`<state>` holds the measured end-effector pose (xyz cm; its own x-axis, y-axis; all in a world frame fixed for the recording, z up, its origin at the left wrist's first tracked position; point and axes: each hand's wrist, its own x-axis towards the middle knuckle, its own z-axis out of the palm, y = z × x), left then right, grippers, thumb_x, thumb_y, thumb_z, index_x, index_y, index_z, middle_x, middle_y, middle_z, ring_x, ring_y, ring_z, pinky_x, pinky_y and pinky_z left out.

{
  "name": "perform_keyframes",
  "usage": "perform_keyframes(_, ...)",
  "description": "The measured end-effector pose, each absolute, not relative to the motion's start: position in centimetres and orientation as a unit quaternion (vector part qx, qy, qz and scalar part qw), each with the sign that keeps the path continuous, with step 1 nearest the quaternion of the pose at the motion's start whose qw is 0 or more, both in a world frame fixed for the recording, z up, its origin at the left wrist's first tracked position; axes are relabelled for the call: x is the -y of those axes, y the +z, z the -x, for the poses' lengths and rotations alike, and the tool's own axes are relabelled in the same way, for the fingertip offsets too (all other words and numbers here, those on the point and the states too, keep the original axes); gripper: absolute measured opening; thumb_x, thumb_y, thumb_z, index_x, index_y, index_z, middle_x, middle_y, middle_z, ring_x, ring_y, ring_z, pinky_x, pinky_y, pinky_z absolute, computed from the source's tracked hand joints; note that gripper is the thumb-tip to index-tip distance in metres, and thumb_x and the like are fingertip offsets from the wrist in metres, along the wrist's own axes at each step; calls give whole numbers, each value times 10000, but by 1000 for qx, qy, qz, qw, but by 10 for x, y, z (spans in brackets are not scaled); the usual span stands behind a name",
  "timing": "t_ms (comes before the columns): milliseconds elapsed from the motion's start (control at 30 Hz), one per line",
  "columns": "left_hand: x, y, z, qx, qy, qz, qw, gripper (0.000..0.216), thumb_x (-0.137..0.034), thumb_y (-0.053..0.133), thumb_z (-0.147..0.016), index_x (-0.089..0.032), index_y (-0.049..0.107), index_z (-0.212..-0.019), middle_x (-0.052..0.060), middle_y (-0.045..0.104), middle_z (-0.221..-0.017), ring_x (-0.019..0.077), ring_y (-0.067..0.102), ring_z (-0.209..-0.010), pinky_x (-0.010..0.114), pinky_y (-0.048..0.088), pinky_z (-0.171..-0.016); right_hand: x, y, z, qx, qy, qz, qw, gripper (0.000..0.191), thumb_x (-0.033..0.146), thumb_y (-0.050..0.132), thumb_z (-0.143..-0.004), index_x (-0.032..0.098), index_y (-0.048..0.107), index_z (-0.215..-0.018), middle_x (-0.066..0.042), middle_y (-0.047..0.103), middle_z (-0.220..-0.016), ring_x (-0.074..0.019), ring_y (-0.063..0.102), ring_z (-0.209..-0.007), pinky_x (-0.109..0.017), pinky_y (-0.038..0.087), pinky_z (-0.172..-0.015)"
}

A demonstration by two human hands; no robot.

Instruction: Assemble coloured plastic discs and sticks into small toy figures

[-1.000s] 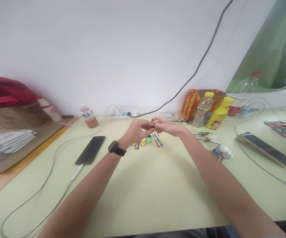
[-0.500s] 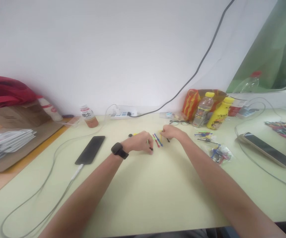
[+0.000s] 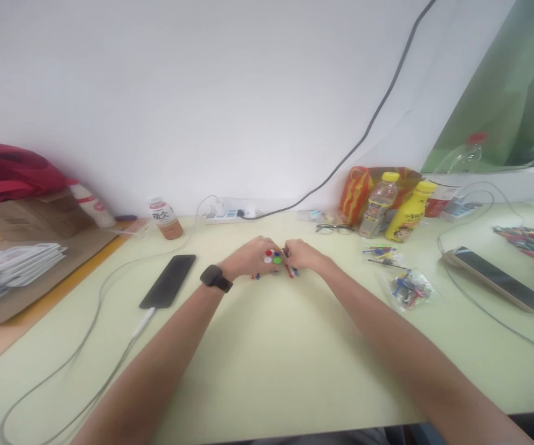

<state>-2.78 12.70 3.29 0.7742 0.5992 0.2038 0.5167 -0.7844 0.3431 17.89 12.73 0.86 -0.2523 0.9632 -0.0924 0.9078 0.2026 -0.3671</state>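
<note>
My left hand [image 3: 247, 258], with a black watch on its wrist, and my right hand [image 3: 303, 256] meet over a small heap of coloured plastic pieces [image 3: 277, 260] on the pale green table [image 3: 267, 358]. Red, green, white and blue round pieces and thin sticks show between the two hands. Both hands have their fingers curled in a pinch around these small pieces. Which single piece each hand grips is too small to tell.
A black phone [image 3: 168, 280] on a white cable lies to the left. Right of my hands lie a clear bag of coloured parts [image 3: 406, 288], a second phone [image 3: 496, 277], glasses [image 3: 335, 229] and bottles [image 3: 406, 210]. A small bottle [image 3: 165, 217] and a power strip [image 3: 225, 214] stand by the wall.
One second ago both hands were raised together above the pieces. Then they dropped apart onto the table. Now they have closed in together over the heap of pieces.
</note>
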Motion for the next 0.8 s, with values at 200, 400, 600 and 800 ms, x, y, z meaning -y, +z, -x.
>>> perform_keyframes(200,-134,30,37,-318,129,-926,159,485,-559,736,-842,-265,725,-1227,75,736,-1138,281,669,-1086,365,516,-929,-127,9,-176,779,193,589,97,267,293,804,-821,178,708,-1043,-116,762,-1109,-222,716,-945,-240,464,-676)
perform_keyframes(400,-132,29,36,-341,120,-916,175,441,-605,708,-841,-257,774,-1104,66,758,-1003,268,705,-906,331,498,-760,-127,9,-178,780,206,581,107,290,300,835,-807,180,703,-1035,-98,772,-1060,-208,719,-907,-231,468,-667)
perform_keyframes(600,-133,28,36,-335,130,-920,157,461,-580,729,-831,-278,752,-1179,56,758,-1056,270,693,-959,324,488,-792,-130,8,-181,778,220,578,112,297,279,827,-814,171,697,-1058,-77,774,-1015,-183,711,-850,-219,459,-637)
perform_keyframes(800,-134,24,35,-329,113,-922,167,522,-607,755,-802,-279,740,-1207,66,760,-1092,297,685,-1046,350,504,-883,-130,9,-181,777,230,573,120,319,260,836,-805,173,705,-1083,-65,775,-1017,-174,706,-874,-209,463,-664)
